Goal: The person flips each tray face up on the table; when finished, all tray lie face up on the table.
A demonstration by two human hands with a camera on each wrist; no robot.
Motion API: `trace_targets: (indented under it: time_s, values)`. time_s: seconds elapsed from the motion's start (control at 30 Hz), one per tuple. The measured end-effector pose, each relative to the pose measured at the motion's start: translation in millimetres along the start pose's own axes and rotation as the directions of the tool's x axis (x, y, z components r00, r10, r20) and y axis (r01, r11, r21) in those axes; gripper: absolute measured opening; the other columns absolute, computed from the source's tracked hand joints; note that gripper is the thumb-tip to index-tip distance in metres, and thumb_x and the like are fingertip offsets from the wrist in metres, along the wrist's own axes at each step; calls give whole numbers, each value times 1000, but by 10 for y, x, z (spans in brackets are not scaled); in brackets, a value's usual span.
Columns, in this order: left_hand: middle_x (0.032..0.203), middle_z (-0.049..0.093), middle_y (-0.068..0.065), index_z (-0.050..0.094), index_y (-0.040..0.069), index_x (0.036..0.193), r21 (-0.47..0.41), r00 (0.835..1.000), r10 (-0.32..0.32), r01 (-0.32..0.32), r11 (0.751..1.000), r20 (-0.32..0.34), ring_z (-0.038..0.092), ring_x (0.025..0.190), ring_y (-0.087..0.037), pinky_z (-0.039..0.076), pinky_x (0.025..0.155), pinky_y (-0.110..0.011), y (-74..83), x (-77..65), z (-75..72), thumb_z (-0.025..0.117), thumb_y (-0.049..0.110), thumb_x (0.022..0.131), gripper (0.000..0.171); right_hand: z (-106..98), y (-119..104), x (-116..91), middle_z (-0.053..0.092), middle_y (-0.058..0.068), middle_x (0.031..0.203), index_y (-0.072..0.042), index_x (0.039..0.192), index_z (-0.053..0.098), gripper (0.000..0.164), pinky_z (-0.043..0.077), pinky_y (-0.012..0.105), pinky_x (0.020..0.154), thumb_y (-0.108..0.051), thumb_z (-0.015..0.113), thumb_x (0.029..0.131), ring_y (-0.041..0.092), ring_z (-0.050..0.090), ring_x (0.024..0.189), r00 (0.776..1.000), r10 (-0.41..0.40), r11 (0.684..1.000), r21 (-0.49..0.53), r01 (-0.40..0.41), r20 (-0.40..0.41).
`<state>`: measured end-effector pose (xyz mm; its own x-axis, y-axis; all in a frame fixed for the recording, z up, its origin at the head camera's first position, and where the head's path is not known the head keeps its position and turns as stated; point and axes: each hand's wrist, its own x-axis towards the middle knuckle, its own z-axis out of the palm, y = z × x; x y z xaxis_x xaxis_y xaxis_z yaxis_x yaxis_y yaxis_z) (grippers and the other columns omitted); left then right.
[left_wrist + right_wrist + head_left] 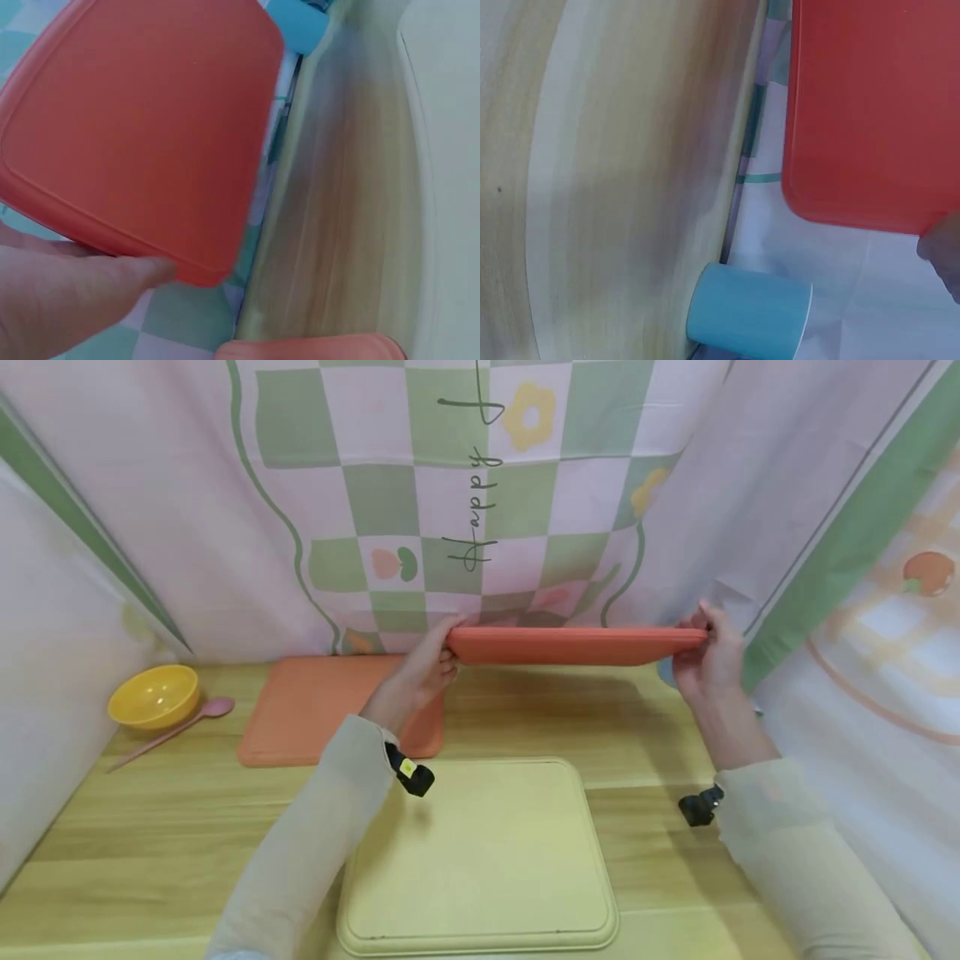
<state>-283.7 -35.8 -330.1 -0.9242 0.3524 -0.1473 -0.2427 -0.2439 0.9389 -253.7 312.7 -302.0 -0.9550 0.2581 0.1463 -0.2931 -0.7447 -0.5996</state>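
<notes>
A red rectangular board [570, 647] is held up above the back of the table, seen nearly edge-on in the head view. My left hand [423, 672] pinches its left edge, with the thumb on the board's face in the left wrist view. At the opposite edge, my right hand [708, 656] grips the board; only a fingertip or so of it shows in the right wrist view. Below lies a cream-yellow board [480, 860] flat at the table's front. A salmon-orange board [300, 710] rests flat behind my left forearm, partly hidden by it.
At the far left stand a yellow bowl [155, 697] and a pink spoon [176, 733] on the wooden table [112, 868]. A blue cup [750, 311] is at the back right, mostly hidden behind my right hand in the head view. A checked curtain [450, 493] hangs along the back.
</notes>
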Motion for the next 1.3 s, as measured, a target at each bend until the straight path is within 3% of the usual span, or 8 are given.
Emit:
trace_targets:
  time_s: [0.17,0.23,0.47,0.6,0.7,0.83,1.0,1.3]
  values:
    - [160,27,-15,37,1,153,17,992,102,-104,994,76,18,152,-24,10,124,-41,-19,-25,-7,47,31,104,58,-29,-34,-13,66,10,86,0,86,58,15,40,26,93,-11,63,96,20,55,94,999,46,993,-105,-45,1]
    - [158,29,-16,42,-2,147,27,988,128,-131,991,89,22,150,-25,11,123,-42,-26,-22,0,46,28,104,53,-41,-34,-23,67,8,100,-3,93,57,11,28,25,108,-12,64,95,17,52,111,999,52,990,-134,-52,0]
    - [165,18,-14,30,-2,156,40,977,174,-180,983,121,14,153,-30,11,123,-45,-87,-15,-45,50,24,102,63,-68,-43,-30,47,3,126,-5,106,51,4,35,17,55,-7,53,103,9,37,71,986,122,979,-177,-101,111]
    - [170,4,-8,30,5,159,61,972,189,-199,978,137,5,154,-30,6,124,-48,-140,-7,-93,52,24,102,65,-103,-79,-37,31,-5,136,-10,109,55,7,36,10,75,-12,49,106,3,39,101,973,197,942,-299,-153,120]
    - [170,2,-8,30,6,159,58,966,206,-217,974,156,4,155,-30,5,124,-49,-181,-9,-115,53,22,103,63,-133,-98,-38,43,-7,124,-10,107,62,10,33,11,77,-13,52,105,5,37,105,966,247,930,-299,-214,77]
    - [170,-1,-9,28,8,160,49,959,224,-235,971,171,-1,155,-29,4,123,-51,-226,-21,-134,54,19,103,63,-167,-118,-47,50,-2,103,-8,108,64,12,40,16,64,-14,55,104,11,37,79,943,331,913,-264,-310,37]
    - [170,-4,-9,17,8,163,38,960,224,-234,972,168,1,155,-26,8,123,-49,-260,-42,-159,58,16,100,76,-190,-149,-39,45,1,117,-10,118,56,15,56,26,80,-16,56,104,11,51,96,914,406,868,-312,-386,-3]
    - [170,-2,-8,0,4,162,-22,971,194,-193,981,141,1,155,-22,20,122,-34,-281,-83,-199,59,0,99,86,-253,-135,-35,59,4,104,-12,124,45,21,59,26,70,-8,52,105,15,65,89,887,456,804,-395,-443,-68]
